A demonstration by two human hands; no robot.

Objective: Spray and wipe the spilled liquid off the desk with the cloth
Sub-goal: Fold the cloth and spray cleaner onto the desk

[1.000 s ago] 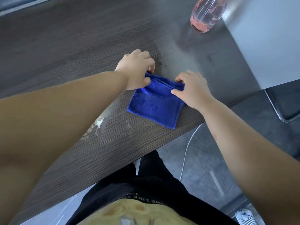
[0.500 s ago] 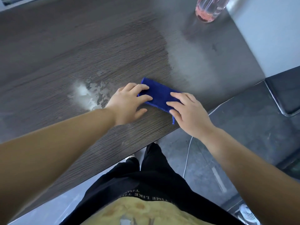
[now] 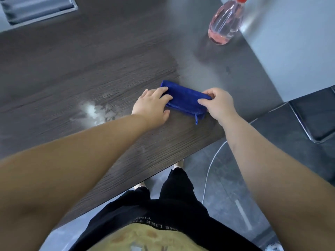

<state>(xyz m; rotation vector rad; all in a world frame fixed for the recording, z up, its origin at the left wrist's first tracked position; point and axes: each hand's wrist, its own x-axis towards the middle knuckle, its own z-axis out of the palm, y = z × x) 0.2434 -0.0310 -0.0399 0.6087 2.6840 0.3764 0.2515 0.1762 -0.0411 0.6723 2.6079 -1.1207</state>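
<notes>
On the dark desk, left grip rests spread on the cloth, right grip pinches it.

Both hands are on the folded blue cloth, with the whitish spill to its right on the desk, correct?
No: the head view shows the whitish spill left of the folded blue cloth; the left hand and right hand are on it.

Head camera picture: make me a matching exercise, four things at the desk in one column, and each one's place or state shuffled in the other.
Column one:
1. blue cloth
2. spray bottle
3. spilled liquid
4. right hand

Column two:
a. stands far right on the desk
b. pinches the cloth's right end
c. folded into a narrow strip
d. pale wet patch left of the cloth

Pairs: 1-c, 2-a, 3-d, 4-b
</notes>
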